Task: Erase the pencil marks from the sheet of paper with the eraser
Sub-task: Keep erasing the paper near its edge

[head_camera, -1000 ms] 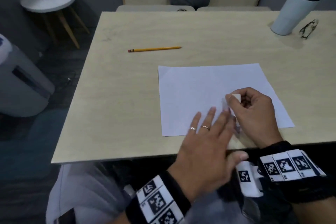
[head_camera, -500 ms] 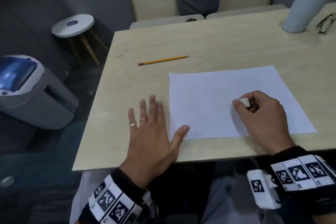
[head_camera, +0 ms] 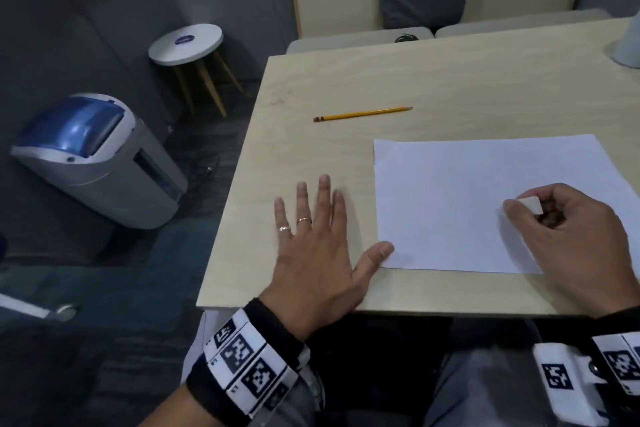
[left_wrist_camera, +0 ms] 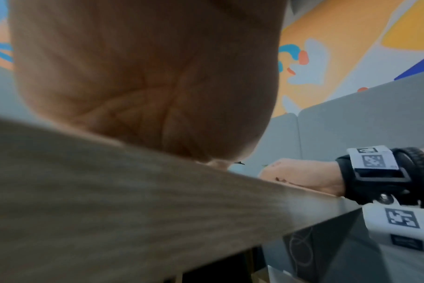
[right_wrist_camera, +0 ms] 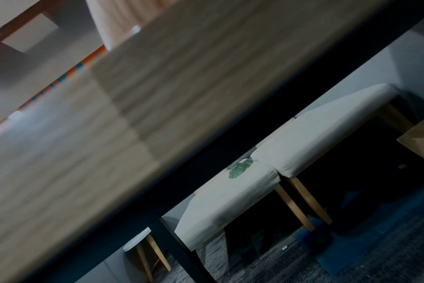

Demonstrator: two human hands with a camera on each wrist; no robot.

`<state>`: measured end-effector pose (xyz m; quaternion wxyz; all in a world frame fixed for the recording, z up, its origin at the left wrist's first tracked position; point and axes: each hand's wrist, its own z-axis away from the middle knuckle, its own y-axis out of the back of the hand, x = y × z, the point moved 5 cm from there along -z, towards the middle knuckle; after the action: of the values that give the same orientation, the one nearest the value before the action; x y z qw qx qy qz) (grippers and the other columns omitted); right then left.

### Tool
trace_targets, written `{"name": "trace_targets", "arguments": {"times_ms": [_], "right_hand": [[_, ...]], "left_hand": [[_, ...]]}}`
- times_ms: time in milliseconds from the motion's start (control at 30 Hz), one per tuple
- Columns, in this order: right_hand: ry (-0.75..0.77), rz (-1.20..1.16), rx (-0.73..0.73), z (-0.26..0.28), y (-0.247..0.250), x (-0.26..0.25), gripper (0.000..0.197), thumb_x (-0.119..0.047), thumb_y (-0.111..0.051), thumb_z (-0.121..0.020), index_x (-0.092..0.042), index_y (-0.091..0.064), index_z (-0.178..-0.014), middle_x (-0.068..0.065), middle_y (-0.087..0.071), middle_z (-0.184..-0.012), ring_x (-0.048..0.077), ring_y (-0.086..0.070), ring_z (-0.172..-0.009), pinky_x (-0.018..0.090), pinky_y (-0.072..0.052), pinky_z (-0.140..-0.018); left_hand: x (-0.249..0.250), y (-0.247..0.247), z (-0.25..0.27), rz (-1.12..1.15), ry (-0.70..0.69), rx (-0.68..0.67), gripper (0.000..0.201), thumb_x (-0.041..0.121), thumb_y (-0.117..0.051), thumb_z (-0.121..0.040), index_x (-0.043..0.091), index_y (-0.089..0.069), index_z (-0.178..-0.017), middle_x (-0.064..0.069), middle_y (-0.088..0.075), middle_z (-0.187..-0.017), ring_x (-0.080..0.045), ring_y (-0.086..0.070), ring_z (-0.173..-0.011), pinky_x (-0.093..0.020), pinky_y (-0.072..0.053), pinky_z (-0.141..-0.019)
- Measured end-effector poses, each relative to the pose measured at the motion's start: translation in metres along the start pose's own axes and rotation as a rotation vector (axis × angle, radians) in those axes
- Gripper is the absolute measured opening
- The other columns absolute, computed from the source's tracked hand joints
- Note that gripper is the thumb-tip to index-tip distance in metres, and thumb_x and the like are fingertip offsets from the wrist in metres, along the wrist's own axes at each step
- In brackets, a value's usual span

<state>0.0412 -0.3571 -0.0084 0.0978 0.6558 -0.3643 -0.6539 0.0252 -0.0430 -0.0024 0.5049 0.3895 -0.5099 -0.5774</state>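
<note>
1. Right hand [head_camera: 575,239] is over the near right part of the paper [head_camera: 460,198], fingers curled and pinching the white eraser [head_camera: 530,204] between thumb and fingertips. Can't tell for sure if the eraser is actually touching the sheet.
2. Left hand [head_camera: 311,253] lies flat on the desk [head_camera: 346,80] just left of the paper, fingers straight and a little spread, holding nothing. The thumb tip sits right at the sheet's near left corner. Two rings on that hand.
3. The paper lies flat on the right half of the desk, near side. It looks plain white from the head view; any pencil marks are too faint to make out.
4. A yellow pencil [head_camera: 363,113] lies on the desk beyond the paper, well apart from both hands, pink end pointing left.
5. Off the desk on the left: a grey bin [head_camera: 100,163] with a blue lid on the floor, and a small round white stool [head_camera: 185,43] further back.
6. Left wrist view is mostly palm [left_wrist_camera: 145,76] and desk edge; the right wrist view shows the desk's edge and underside, blurred, so no help on the fingers.
</note>
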Motion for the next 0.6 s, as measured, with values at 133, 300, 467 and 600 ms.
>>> {"name": "trace_targets", "arguments": {"times_ms": [133,300,467,600], "right_hand": [[-0.026,-0.034,0.016,0.002,0.000,0.004,0.021,-0.052,-0.074,-0.092,-0.034,-0.070,-0.101,-0.016,-0.072,-0.081,0.024,-0.070,-0.076,0.034,-0.053,-0.066],[-0.050,-0.066,0.046,-0.004,0.001,0.025,0.043,-0.069,-0.068,-0.085,-0.035,-0.069,-0.112,-0.006,-0.073,-0.082,0.027,-0.071,-0.077,0.046,-0.056,-0.065],[-0.058,-0.063,0.043,-0.005,0.001,0.029,0.047,-0.071,-0.068,-0.085,-0.033,-0.068,-0.113,-0.002,-0.071,-0.079,0.029,-0.069,-0.075,0.047,-0.057,-0.066],[-0.030,-0.033,0.015,-0.003,0.002,0.019,0.032,-0.062,-0.070,-0.090,-0.036,-0.069,-0.108,-0.005,-0.072,-0.079,0.026,-0.069,-0.077,0.040,-0.053,-0.072]], "left_hand": [[0.028,-0.007,0.016,-0.024,-0.368,-0.020,0.081,0.082,-0.013,-0.098,0.043,0.008,-0.166,0.004,0.031,-0.171,-0.027,0.036,-0.154,-0.060,0.019,-0.124],[-0.023,-0.003,-0.003,-0.118,-0.012,-0.063,0.097,0.088,0.003,-0.089,0.030,0.018,-0.165,-0.003,0.034,-0.170,-0.030,0.041,-0.151,-0.061,0.021,-0.122],[-0.006,0.001,0.002,-0.029,-0.211,-0.039,0.091,0.085,-0.009,-0.095,0.034,0.017,-0.165,-0.002,0.039,-0.167,-0.029,0.040,-0.152,-0.061,0.021,-0.122],[-0.005,-0.006,0.001,-0.081,-0.227,-0.068,0.086,0.085,-0.007,-0.094,0.042,0.015,-0.165,0.001,0.034,-0.170,-0.028,0.037,-0.154,-0.059,0.024,-0.122]]}}
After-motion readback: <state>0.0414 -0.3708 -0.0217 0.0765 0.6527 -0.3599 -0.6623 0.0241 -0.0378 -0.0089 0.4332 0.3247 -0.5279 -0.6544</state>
